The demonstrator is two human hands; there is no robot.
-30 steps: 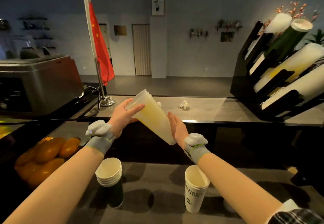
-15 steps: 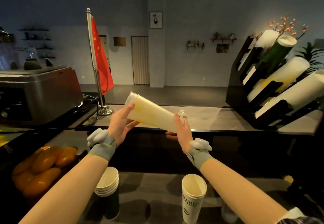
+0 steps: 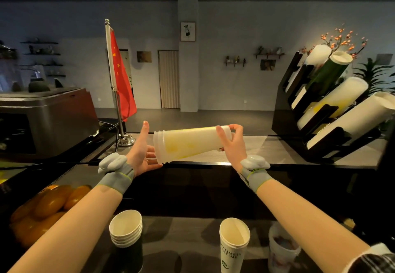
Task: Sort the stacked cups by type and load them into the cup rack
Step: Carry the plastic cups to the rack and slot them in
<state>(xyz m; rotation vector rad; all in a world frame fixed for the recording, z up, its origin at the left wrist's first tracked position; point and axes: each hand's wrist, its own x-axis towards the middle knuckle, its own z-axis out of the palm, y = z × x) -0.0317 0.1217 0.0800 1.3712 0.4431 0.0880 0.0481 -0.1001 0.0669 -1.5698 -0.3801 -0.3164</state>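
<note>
A stack of translucent plastic cups with yellow print (image 3: 188,143) lies nearly horizontal in the air over the counter, rim pointing left. My right hand (image 3: 232,144) grips its narrow bottom end. My left hand (image 3: 142,152) is spread open at the rim end, palm toward the cups, fingertips just under the rim. The black cup rack (image 3: 303,123) stands at the right on the counter, holding several slanted stacks of white, green and yellow-printed cups. On the lower shelf stand a dark paper cup stack (image 3: 126,234), a white paper cup stack (image 3: 234,245) and a clear plastic cup (image 3: 282,249).
A red flag on a metal pole (image 3: 116,93) stands left of my hands. A steel machine (image 3: 47,119) fills the left counter. Oranges (image 3: 47,206) lie at the lower left. A plant (image 3: 376,76) sits behind the rack.
The plastic cup stack has swung from tilted to nearly horizontal and moved right. My right hand slid to its bottom end; my left hand let go and opened at the rim.
</note>
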